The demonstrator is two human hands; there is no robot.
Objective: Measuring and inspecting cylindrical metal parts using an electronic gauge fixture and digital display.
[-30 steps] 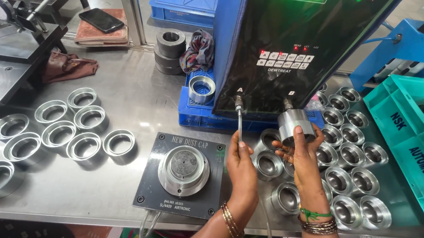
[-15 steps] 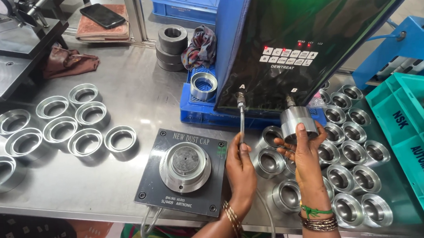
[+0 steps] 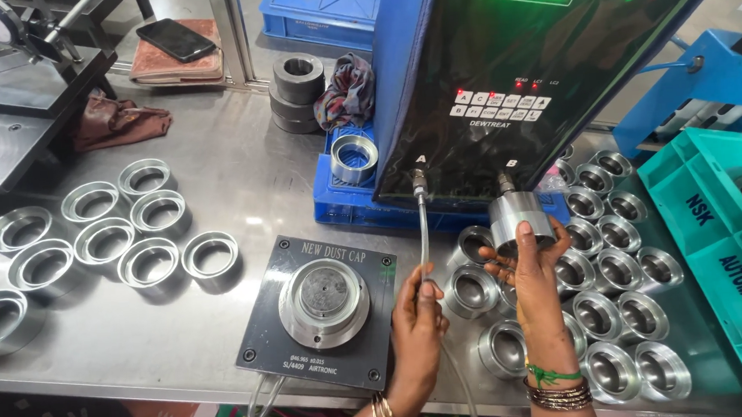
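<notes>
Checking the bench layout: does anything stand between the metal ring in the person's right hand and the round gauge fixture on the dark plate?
Yes. The left hand and the hose it grips stand between the metal ring in the right hand and the round gauge fixture.

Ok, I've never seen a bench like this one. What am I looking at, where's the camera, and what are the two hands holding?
The camera sits on the person's head and looks down at a steel workbench. The left hand pinches a thin hose that runs up to a tall dark instrument with a green number display. The right hand holds up a shiny metal ring just under that instrument. Between the hands and the bench edge lies a dark plate with a round metal plug. More rings lie in groups on the left and right. A teal bin stands far right.
</notes>
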